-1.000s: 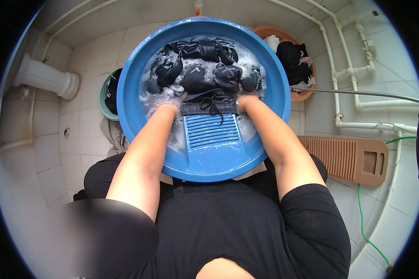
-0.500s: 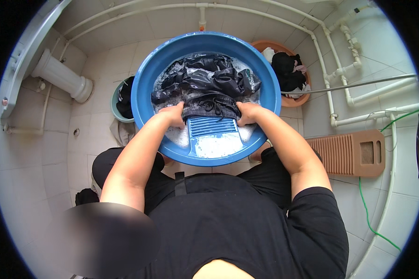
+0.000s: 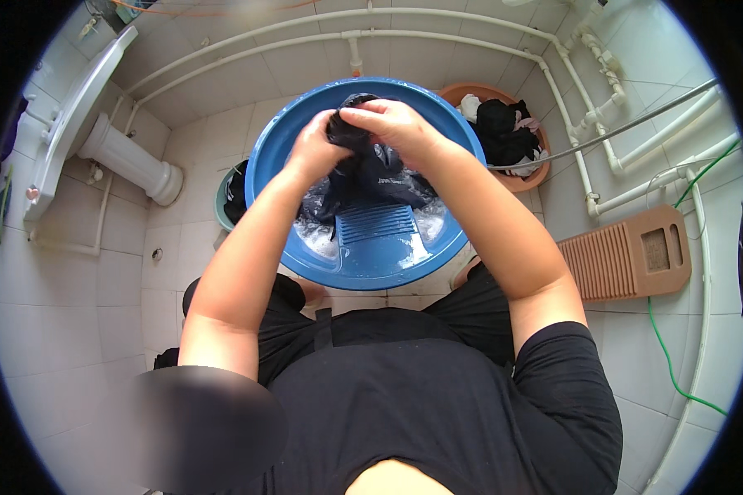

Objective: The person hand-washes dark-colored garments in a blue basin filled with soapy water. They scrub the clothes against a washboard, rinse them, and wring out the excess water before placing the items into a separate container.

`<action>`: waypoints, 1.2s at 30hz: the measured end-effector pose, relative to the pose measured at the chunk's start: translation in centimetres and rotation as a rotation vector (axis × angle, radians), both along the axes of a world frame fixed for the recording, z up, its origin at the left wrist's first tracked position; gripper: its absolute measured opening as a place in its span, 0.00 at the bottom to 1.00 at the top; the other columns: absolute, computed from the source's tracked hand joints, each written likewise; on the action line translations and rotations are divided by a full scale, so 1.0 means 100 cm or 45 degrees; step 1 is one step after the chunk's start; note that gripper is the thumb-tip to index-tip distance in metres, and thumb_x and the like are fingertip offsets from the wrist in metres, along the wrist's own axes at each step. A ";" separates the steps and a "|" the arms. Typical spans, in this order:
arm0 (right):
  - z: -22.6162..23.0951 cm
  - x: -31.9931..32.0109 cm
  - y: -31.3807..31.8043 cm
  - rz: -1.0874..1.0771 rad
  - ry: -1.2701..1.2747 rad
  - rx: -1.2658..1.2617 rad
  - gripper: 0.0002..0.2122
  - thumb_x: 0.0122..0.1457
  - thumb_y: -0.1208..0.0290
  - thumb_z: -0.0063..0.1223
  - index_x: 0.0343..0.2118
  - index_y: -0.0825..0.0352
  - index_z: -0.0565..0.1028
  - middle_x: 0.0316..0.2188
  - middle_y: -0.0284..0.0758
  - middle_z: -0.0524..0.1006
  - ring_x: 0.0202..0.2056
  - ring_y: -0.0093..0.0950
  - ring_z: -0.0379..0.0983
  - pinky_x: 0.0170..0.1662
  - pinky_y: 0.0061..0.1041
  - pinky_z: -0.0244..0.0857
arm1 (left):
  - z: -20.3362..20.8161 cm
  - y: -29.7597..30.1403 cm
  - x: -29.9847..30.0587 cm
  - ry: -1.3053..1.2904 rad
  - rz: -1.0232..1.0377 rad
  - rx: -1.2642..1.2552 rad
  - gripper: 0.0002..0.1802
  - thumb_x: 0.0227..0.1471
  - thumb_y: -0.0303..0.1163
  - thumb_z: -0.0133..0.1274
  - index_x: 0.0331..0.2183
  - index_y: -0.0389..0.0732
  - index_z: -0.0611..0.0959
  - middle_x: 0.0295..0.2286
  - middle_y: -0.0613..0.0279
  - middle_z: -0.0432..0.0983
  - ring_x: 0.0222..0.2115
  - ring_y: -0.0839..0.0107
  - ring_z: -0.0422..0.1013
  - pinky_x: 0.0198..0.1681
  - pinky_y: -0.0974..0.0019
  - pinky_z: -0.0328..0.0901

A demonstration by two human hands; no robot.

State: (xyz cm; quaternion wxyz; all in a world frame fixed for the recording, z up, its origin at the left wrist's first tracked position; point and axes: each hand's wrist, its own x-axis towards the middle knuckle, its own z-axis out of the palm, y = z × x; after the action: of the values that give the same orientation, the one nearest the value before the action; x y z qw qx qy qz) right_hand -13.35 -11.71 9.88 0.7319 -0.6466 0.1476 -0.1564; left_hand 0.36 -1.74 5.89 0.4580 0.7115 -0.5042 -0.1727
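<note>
Upper centre, my left hand [image 3: 312,150] and right hand [image 3: 400,132] grip a bunched black fabric garment [image 3: 365,183] over the round blue plastic basin [image 3: 373,276] (open along its lower edge).

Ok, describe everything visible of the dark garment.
The dark garment looks wet, soft and creased, with a small pale marking. Its far part is bunched up between the left grip and right grip; the rest spreads in the blue basin, its near edge reaching the ribbed panel. Its full outline is hidden.
</note>
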 end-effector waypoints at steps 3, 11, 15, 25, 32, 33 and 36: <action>0.003 -0.020 -0.003 -0.272 0.039 -0.106 0.23 0.52 0.56 0.54 0.47 0.65 0.68 0.38 0.34 0.72 0.39 0.24 0.68 0.39 0.23 0.64 | 0.018 0.002 0.006 0.691 0.077 -0.245 0.20 0.37 0.20 0.55 0.38 0.34 0.74 0.31 0.59 0.74 0.31 0.73 0.70 0.37 0.73 0.65; -0.079 -0.008 0.009 -0.426 0.004 -0.369 0.35 0.42 0.63 0.63 0.54 0.63 0.59 0.50 0.39 0.65 0.50 0.36 0.61 0.47 0.43 0.58 | 0.068 -0.010 -0.033 1.677 -0.159 -0.585 0.12 0.49 0.26 0.47 0.39 0.38 0.73 0.36 0.55 0.73 0.37 0.60 0.71 0.40 0.55 0.67; -0.052 -0.007 -0.012 -0.562 -0.030 0.541 0.18 0.54 0.61 0.49 0.48 0.60 0.67 0.42 0.34 0.72 0.44 0.32 0.67 0.44 0.38 0.63 | 0.067 0.008 -0.039 1.982 -0.087 -0.647 0.17 0.53 0.34 0.42 0.43 0.37 0.72 0.43 0.53 0.70 0.47 0.56 0.64 0.54 0.48 0.53; -0.032 -0.014 0.039 0.045 -0.537 1.262 0.14 0.58 0.65 0.40 0.42 0.66 0.70 0.40 0.37 0.74 0.40 0.31 0.72 0.45 0.34 0.67 | -0.041 0.017 -0.030 2.510 -0.775 -0.765 0.47 0.41 0.73 0.36 0.56 0.51 0.60 0.55 0.59 0.56 0.55 0.54 0.53 0.57 0.45 0.47; -0.109 -0.043 -0.023 -0.116 0.555 0.369 0.17 0.53 0.65 0.52 0.45 0.63 0.69 0.40 0.41 0.73 0.38 0.37 0.73 0.42 0.38 0.68 | -0.034 0.010 0.023 2.096 -0.099 -0.528 0.18 0.43 0.31 0.49 0.39 0.35 0.75 0.41 0.49 0.73 0.43 0.51 0.68 0.52 0.47 0.58; -0.120 -0.044 -0.022 -0.030 0.552 0.533 0.17 0.52 0.66 0.53 0.45 0.63 0.69 0.39 0.43 0.73 0.37 0.38 0.74 0.39 0.35 0.69 | -0.024 0.008 0.017 2.048 -0.081 -0.523 0.18 0.43 0.30 0.48 0.40 0.35 0.75 0.41 0.49 0.73 0.43 0.52 0.68 0.53 0.48 0.58; -0.135 -0.036 -0.004 0.161 0.367 1.024 0.14 0.54 0.66 0.49 0.42 0.67 0.70 0.35 0.43 0.74 0.39 0.35 0.74 0.35 0.25 0.70 | -0.009 0.003 0.000 1.945 -0.121 -0.531 0.18 0.46 0.31 0.48 0.41 0.35 0.74 0.42 0.51 0.71 0.45 0.54 0.67 0.53 0.51 0.57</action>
State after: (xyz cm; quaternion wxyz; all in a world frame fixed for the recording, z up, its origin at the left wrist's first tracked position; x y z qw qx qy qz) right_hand -16.97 -12.07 -3.60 0.9056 -0.3330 0.2577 0.0508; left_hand 0.39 -1.40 5.01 0.7933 0.2733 -0.1020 -0.5344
